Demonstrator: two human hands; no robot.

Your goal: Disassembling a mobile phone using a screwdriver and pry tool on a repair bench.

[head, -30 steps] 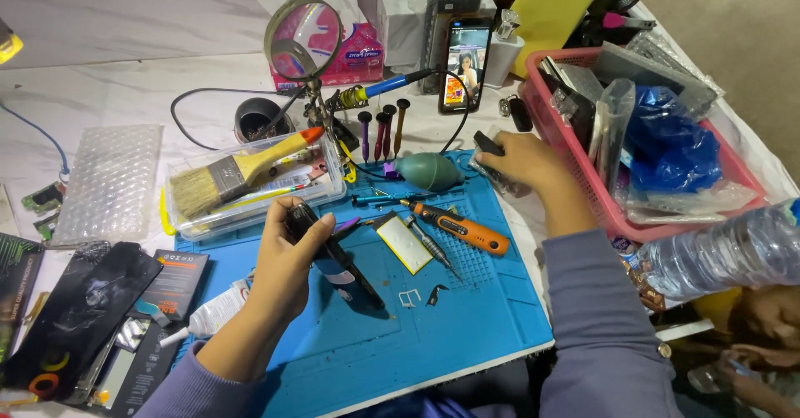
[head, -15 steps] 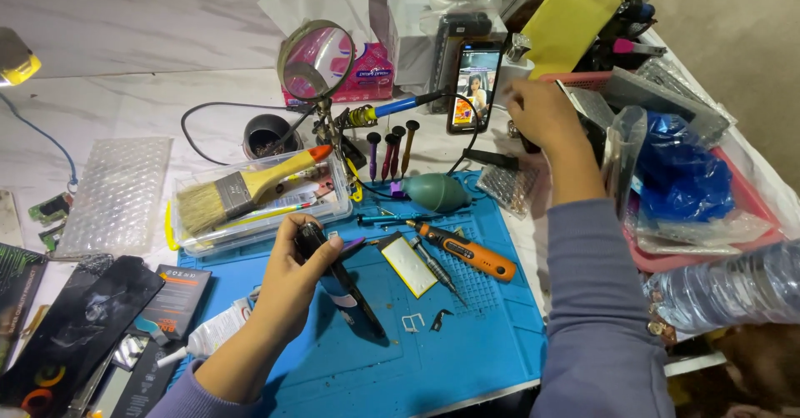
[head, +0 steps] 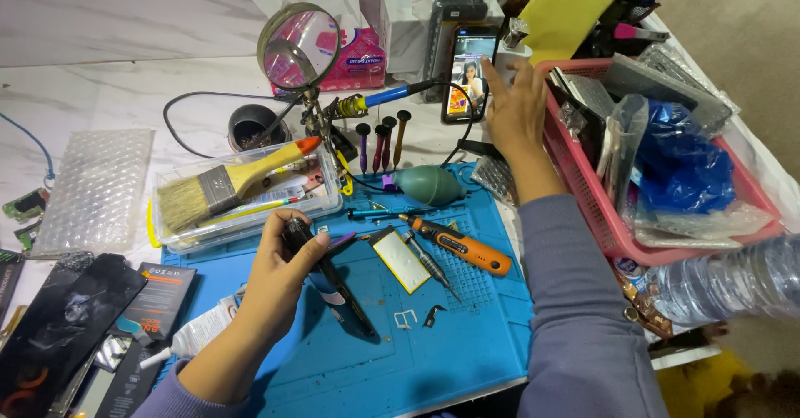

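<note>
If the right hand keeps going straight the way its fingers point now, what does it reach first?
Most likely the upright phone with the lit screen: the right hand points up and away with its fingertips beside the phone's right edge. A white block sits just past them; depth is unclear, so either may come first.

White marble table (head: 125, 26) (cluttered) under blue mat (head: 467, 335), pink basket (head: 600, 218), bubble wrap (head: 92, 185).

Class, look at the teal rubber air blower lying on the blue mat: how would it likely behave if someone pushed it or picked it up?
The air blower has a rounded bulb tapering to a nozzle, so a push would probably make it roll in a curve. It looks like hollow rubber, so likely light and squashy. Its matte skin suggests decent grip.
</note>
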